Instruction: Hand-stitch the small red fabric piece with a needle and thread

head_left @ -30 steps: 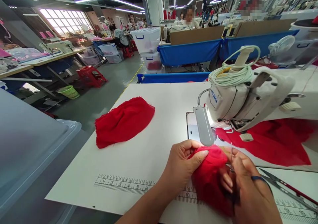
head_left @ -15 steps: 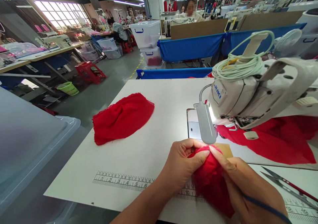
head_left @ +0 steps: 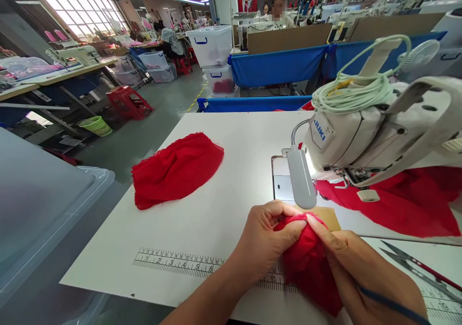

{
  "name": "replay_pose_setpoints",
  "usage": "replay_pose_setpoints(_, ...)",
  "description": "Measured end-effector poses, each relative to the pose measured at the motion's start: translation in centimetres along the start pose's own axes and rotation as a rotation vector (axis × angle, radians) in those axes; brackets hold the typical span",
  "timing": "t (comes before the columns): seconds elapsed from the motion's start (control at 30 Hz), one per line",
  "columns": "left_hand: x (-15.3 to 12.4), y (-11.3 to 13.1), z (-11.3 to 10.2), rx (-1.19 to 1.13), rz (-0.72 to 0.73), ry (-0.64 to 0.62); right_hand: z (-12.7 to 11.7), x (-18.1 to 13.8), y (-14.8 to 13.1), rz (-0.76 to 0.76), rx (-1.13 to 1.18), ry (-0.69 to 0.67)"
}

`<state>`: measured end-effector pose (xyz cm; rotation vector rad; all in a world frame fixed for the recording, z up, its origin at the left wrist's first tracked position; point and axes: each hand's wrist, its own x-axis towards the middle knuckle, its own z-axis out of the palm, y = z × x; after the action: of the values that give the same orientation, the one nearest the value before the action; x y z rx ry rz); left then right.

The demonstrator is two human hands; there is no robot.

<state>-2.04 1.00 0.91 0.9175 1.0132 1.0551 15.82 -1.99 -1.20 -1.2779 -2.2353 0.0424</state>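
Both hands pinch a bunched piece of red fabric just above the near edge of the white sewing table. My left hand grips its top left with thumb and fingers closed. From the right, my right hand closes its fingertips on the same top edge. A blue band lies at my right wrist. The fabric hangs down over the printed ruler. The white sewing machine stands just behind the hands.
A second red fabric piece lies on the table's left. More red cloth spreads under the machine. Scissors lie at the right. A clear plastic bin sits at the left. Other workers sit at distant tables.
My right hand has moved from holding a thin tool beside the fabric to pinching the fabric's top edge next to my left thumb. The camera has tilted slightly.
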Motion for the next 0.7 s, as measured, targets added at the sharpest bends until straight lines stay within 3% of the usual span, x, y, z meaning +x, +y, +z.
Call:
replay_pose_setpoints(0.4,-0.14,0.07,0.07,0.071,0.080,0.030,0.11,-0.05,-0.13,-0.049,-0.057,0.007)
replay_pose_setpoints(0.7,-0.19,0.25,-0.28,-0.116,-0.069,-0.072,0.36,-0.13,-0.53,0.022,0.106,0.078)
